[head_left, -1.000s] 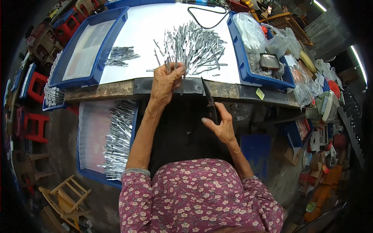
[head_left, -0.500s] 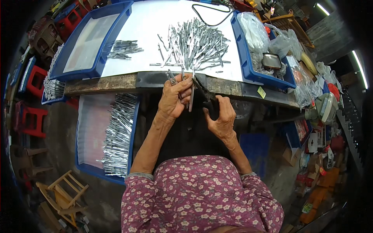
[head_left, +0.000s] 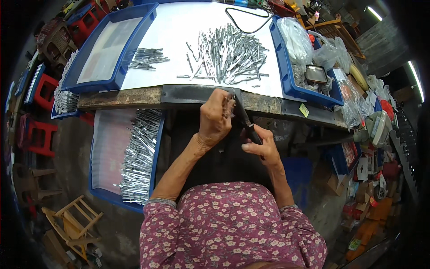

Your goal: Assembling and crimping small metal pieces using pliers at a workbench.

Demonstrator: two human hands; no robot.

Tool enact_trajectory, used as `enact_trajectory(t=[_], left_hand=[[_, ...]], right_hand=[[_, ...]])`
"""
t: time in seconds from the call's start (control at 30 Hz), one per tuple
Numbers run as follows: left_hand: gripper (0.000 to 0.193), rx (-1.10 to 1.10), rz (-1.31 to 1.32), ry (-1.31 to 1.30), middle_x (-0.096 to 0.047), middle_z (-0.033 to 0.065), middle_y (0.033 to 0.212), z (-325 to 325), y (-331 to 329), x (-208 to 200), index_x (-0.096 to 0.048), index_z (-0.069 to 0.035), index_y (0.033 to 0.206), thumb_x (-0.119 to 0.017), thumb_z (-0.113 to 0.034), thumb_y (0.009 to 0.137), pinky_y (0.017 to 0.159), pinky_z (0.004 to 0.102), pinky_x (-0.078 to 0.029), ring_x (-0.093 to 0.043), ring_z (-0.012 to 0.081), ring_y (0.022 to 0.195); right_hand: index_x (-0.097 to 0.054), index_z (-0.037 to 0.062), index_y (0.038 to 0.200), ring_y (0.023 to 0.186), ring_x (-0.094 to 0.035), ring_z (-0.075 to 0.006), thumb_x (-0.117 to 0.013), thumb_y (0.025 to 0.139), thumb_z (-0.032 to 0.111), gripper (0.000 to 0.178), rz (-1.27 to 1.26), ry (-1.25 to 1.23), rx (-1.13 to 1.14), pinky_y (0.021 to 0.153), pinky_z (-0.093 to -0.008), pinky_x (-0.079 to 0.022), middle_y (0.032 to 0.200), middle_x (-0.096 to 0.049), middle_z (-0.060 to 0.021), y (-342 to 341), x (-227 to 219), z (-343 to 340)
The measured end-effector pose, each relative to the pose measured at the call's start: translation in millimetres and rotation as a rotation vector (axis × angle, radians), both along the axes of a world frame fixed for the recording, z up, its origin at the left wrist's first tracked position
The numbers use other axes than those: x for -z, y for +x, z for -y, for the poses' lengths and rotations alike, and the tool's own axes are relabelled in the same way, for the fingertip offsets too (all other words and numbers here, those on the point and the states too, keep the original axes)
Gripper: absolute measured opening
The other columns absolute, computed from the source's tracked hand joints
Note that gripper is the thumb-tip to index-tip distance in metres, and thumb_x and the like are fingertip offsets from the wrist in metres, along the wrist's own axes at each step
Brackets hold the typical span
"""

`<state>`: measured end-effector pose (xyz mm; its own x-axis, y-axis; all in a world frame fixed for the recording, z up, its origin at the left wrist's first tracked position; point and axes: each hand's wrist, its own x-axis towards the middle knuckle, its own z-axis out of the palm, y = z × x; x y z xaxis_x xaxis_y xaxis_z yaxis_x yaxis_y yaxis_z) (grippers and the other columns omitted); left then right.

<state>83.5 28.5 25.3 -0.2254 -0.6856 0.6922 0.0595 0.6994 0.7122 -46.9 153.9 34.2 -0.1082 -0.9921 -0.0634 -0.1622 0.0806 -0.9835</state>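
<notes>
My left hand [head_left: 215, 117] is closed at the table's front edge, its fingers curled beside the dark jaws of a pair of pliers [head_left: 242, 110]. Blurred slim metal pieces [head_left: 228, 109] show at its fingertips; the rest of them is hidden by the fingers. Lower and to the right, my right hand [head_left: 265, 145] is wrapped round the black handles of the pliers, thumb on top. Beyond both hands, a large heap of slim silvery metal pieces [head_left: 230, 54] lies on the white tabletop sheet [head_left: 172, 27]. A smaller bunch of metal pieces [head_left: 150, 58] lies to its left.
A blue tray [head_left: 118, 67] stands at the table's left, and a blue bin [head_left: 286, 83] with plastic bags at its right. Below the table edge, another blue tray [head_left: 101, 157] holds many metal pieces. A black cord loop [head_left: 248, 31] lies at the back.
My left hand has turned and closed, so the spread metal pieces are mostly hidden now. The pliers and my right hand have shifted slightly right and down, and the pliers' jaws show more.
</notes>
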Motion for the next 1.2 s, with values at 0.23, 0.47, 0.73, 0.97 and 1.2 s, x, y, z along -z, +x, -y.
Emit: enact_trajectory(t=[0.23, 0.47, 0.73, 0.97, 1.2], left_hand=[[0.027, 0.013, 0.395, -0.533, -0.052, 0.0158, 0.081, 11.2, 7.2, 6.5, -0.046, 0.004, 0.09, -0.055, 0.006, 0.065, 0.053, 0.0323, -0.047, -0.056, 0.0294, 0.063], [0.016, 0.051, 0.5, -0.599, -0.054, 0.0146, 0.085, 18.6, 5.6, 11.5, -0.046, 0.0, 0.086, -0.049, 0.004, 0.071, 0.051, 0.0308, -0.045, -0.053, 0.0264, 0.058], [0.007, -0.002, 0.5, 0.25, -0.059, 0.0089, 0.069, 68.2, 14.4, -9.2, -0.048, -0.005, 0.086, -0.043, -0.009, 0.087, 0.054, 0.0309, -0.043, -0.057, 0.0178, 0.061], [0.014, -0.035, 0.683, 0.089, -0.06, 0.0172, 0.077, 132.2, 16.6, 16.7, -0.046, -0.002, 0.091, -0.05, -0.014, 0.085, 0.061, 0.0381, -0.044, -0.059, 0.03, 0.069], [0.007, -0.091, 1.033, -0.239, -0.056, 0.0165, 0.077, 128.3, 11.1, 22.5, -0.052, -0.001, 0.082, -0.053, -0.003, 0.076, 0.06, 0.0419, -0.048, -0.06, 0.0328, 0.071]], right_hand=[[-0.055, -0.0014, 0.088, 0.052, -0.038, -0.0061, -0.064, 0.068, 0.014, 0.027, 0.564, 0.187, -0.044, 0.046, -0.0192, -0.028, 0.064, -0.043, 0.0007, -1.5, 6.2, -15.1], [-0.053, -0.0012, 0.097, 0.058, -0.042, -0.0071, -0.061, 0.076, 0.019, 0.03, 0.842, 0.261, -0.053, 0.05, -0.022, -0.033, 0.072, -0.048, -0.0014, 8.6, 9.3, -16.2], [-0.053, -0.003, 0.102, 0.062, -0.046, -0.0107, -0.059, 0.076, 0.021, 0.036, 0.674, 0.219, 0.038, 0.055, -0.0246, -0.038, 0.078, -0.054, -0.0045, 1.0, 28.9, -15.4], [-0.054, 0.0005, 0.096, 0.059, -0.045, -0.0087, -0.063, 0.075, 0.024, 0.033, 0.627, 0.28, 0.053, 0.056, -0.0237, -0.038, 0.069, -0.049, -0.0007, 13.3, 34.4, -16.8], [-0.054, 0.0006, 0.095, 0.06, -0.044, -0.0087, -0.063, 0.075, 0.025, 0.033, 0.562, 0.257, 0.019, 0.055, -0.0244, -0.038, 0.067, -0.048, -0.0003, 14.5, 36.9, -17.6]])
